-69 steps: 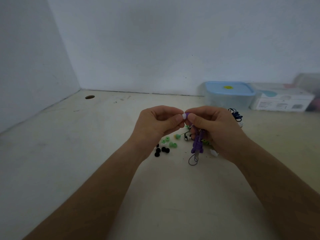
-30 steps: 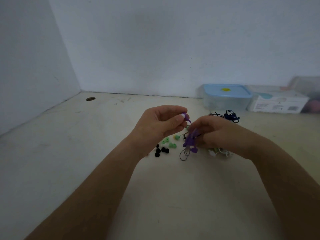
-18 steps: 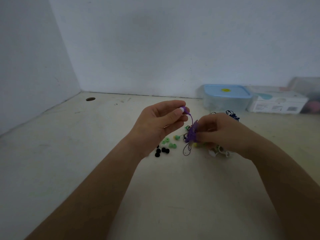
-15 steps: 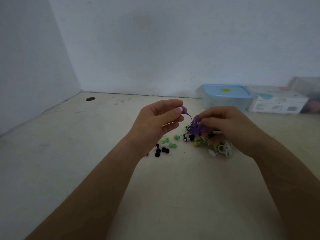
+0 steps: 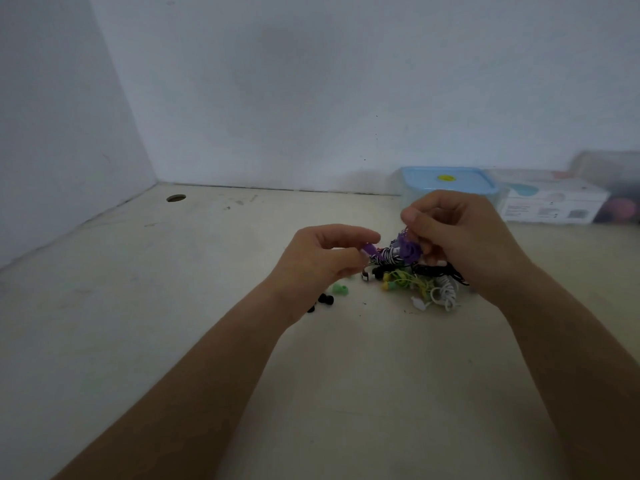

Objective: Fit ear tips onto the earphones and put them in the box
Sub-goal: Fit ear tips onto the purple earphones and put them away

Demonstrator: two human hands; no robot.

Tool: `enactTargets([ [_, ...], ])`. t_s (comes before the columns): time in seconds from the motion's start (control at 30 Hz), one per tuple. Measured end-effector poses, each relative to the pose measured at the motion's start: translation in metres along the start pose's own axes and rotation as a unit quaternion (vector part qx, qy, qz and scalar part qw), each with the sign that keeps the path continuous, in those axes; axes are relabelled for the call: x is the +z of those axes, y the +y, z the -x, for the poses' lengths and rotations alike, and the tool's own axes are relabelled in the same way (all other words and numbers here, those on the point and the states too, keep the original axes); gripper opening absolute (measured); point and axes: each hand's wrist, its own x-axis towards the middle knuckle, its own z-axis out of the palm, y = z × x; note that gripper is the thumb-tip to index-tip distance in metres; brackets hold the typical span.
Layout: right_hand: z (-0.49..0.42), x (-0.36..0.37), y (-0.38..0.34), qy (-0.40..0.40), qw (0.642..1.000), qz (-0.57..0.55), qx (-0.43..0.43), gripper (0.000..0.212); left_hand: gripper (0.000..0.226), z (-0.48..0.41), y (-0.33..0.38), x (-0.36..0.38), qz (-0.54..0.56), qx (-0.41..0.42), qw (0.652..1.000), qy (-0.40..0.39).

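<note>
Purple earphones (image 5: 407,250), pinched by left hand (image 5: 322,261), gripped by right hand (image 5: 464,240)

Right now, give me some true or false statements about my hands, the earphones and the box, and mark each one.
1. The right hand holds the bunched cable of the purple earphones. True.
2. The blue-lidded box stands open. False: its lid is on.
3. Loose green ear tips and black ear tips lie on the table by the left hand. True.
4. The left hand lies flat and holds nothing. False: it pinches one end of the purple earphones.
5. The white earphones are in the box. False: they lie on the table beside the right wrist.
</note>
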Motion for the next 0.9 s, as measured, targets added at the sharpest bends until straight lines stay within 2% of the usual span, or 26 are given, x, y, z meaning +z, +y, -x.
enactTargets([
  [0.07,0.000,0.001,0.002,-0.022,0.999,0.032,-0.008,0.012,0.027,0.000,-0.001,0.000,-0.005,0.004,1.000,0.001],
  [0.17,0.001,0.000,0.003,-0.051,0.997,0.060,-0.002,0.010,0.026,0.002,-0.001,0.001,-0.096,0.025,0.995,-0.014],
  [0.23,0.001,0.000,0.003,-0.077,0.994,0.074,0.022,0.017,0.026,0.002,-0.003,0.004,-0.167,0.045,0.985,-0.023],
  [0.4,0.002,0.002,0.002,-0.100,0.988,0.094,0.071,0.031,0.032,-0.001,-0.015,0.008,-0.357,0.095,0.928,-0.052],
  [0.5,0.004,0.006,0.002,-0.131,0.985,0.093,0.061,0.024,0.031,-0.001,-0.018,0.007,-0.430,0.106,0.894,-0.073],
  [0.6,0.003,0.007,0.006,-0.119,0.986,0.109,0.043,0.011,0.027,-0.002,-0.017,0.006,-0.466,0.103,0.874,-0.089],
  [0.67,0.001,0.008,0.010,-0.088,0.985,0.146,0.016,0.008,0.029,-0.002,-0.013,0.003,-0.460,0.093,0.878,-0.100],
  [0.73,0.000,0.013,0.014,-0.071,0.981,0.180,-0.011,0.010,0.030,-0.003,-0.006,-0.005,-0.431,0.078,0.895,-0.086],
  [0.9,0.004,0.031,0.017,-0.104,0.967,0.227,-0.054,0.012,0.031,-0.006,0.004,-0.040,-0.390,0.088,0.915,0.048],
])
